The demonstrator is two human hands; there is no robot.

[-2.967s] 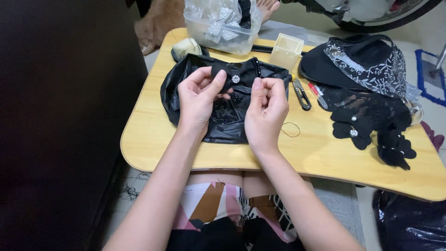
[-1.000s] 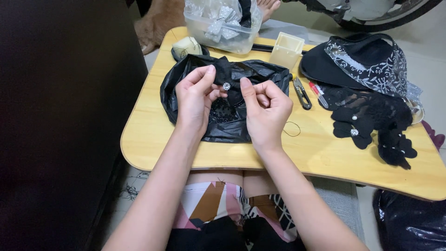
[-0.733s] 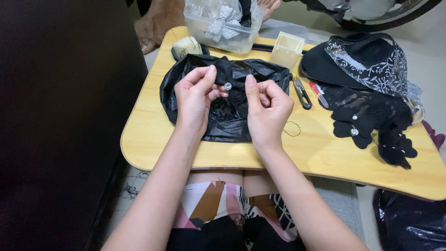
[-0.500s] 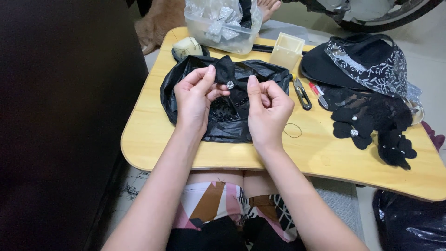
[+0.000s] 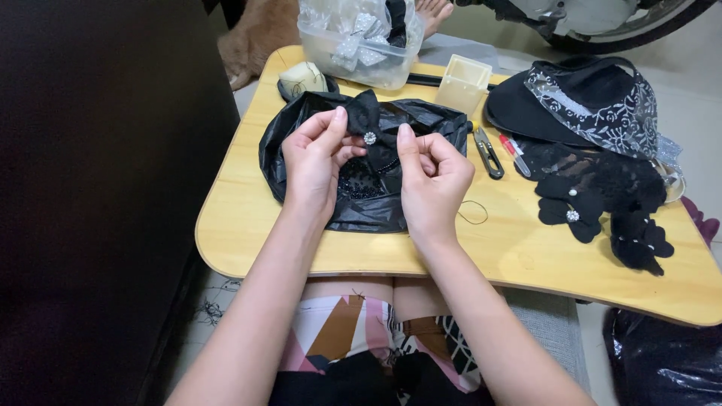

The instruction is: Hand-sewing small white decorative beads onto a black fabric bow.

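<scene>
The left hand (image 5: 314, 162) pinches a small black fabric bow (image 5: 371, 129) between thumb and raised fingers, holding it up just above a crumpled black plastic bag (image 5: 361, 203). The right hand (image 5: 432, 180) is closed on the bow's other side, forefinger pointing up beside it and the remaining fingers curled in at its lower edge. A small sparkling round stud (image 5: 369, 137) sits at the bow's centre, facing the camera. Both forearms reach over the near rim of a light wooden lap table (image 5: 248, 225), with patterned shorts (image 5: 338, 338) showing below it.

Just right of the right hand, a thin loop of dark thread (image 5: 474, 212) lies on the wood. Beyond that, near the bag's right edge, lie small thread snips (image 5: 489, 153) and a red-and-white pen-like tool (image 5: 514, 155), side by side. Further right lies a cluster of black fabric flowers (image 5: 602, 203) with pale bead centres, reaching toward the table's right edge.

Behind them rests a black hat (image 5: 579, 101) with a silver-patterned lace band. At the far edge stands a small pale square box (image 5: 463, 83), left of it a clear plastic tub (image 5: 361, 37) of silvery and black trimmings, and left again a cream round pincushion (image 5: 304, 77) in a dark holder.
</scene>
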